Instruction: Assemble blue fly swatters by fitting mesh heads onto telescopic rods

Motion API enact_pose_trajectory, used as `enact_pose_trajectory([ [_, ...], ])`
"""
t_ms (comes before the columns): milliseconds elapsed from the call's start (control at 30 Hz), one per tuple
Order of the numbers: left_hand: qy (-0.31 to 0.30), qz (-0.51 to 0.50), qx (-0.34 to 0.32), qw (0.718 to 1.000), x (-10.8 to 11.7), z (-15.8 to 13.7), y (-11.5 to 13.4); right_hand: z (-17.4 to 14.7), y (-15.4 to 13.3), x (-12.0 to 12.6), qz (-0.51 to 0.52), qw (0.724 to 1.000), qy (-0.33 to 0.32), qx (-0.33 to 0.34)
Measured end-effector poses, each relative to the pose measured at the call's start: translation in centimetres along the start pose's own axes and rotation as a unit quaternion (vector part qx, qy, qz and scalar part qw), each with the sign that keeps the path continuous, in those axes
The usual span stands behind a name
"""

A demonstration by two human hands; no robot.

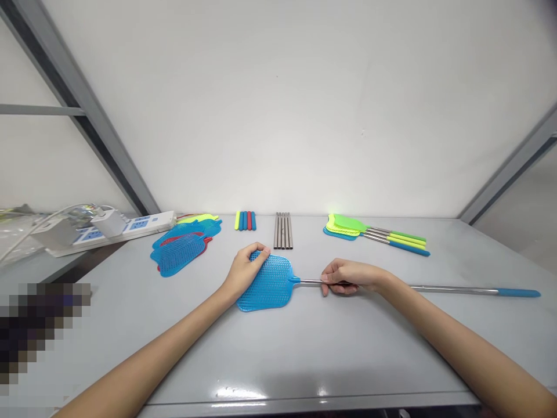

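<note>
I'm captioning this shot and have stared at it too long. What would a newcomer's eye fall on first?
Probably the long blue fly swatter across the middle of the table, with the left hand on its mesh end and the right hand on its metal rod. Next, likely the bright green, yellow and blue swatters stacked at the back right.

Your left hand and right hand are bare, with slim fingers; your forearms, bare too, are narrow at the wrists and broader further up.
</note>
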State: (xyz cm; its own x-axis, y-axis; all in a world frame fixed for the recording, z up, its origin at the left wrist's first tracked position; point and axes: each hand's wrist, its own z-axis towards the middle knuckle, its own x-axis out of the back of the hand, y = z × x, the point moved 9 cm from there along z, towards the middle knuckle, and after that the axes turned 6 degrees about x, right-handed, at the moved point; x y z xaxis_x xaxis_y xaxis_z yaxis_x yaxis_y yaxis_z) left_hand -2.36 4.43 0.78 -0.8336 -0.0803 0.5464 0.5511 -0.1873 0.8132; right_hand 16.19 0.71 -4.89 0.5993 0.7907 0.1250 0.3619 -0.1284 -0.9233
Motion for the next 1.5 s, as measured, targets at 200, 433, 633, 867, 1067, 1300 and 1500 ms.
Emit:
enact_pose_trajectory([
  [200,0.021,0.039,-0.007,0.999,0.2,0.2,-0.4,0.1,-0.2,0.0,-0.001,1.000,-0.004,0.016],
  [433,0.022,0.066,-0.028,0.997,0.7,0.9,0.0,0.2,-0.5,-0.3,-0.009,0.999,-0.012,0.038],
  [633,-0.002,0.063,-0.039,0.997,1.4,2.0,-0.2,-0.1,-0.5,-0.4,-0.018,0.998,-0.045,0.039],
  [867,0.045,0.055,-0.020,0.997,4.2,3.5,-1.8,-1.0,-0.1,1.6,-0.037,0.999,-0.017,0.010],
  [1067,0.069,0.052,0.004,0.996,6.2,4.5,-3.1,-1.6,0.1,3.3,-0.055,0.998,0.011,0.003],
  [1300,0.068,0.031,0.019,0.997,6.0,4.2,-3.4,-1.4,0.3,4.1,-0.090,0.996,0.026,-0.006],
  [1500,0.063,0.023,0.031,0.997,5.5,3.7,-3.6,-1.4,0.8,4.0,-0.078,0.996,0.026,-0.026],
])
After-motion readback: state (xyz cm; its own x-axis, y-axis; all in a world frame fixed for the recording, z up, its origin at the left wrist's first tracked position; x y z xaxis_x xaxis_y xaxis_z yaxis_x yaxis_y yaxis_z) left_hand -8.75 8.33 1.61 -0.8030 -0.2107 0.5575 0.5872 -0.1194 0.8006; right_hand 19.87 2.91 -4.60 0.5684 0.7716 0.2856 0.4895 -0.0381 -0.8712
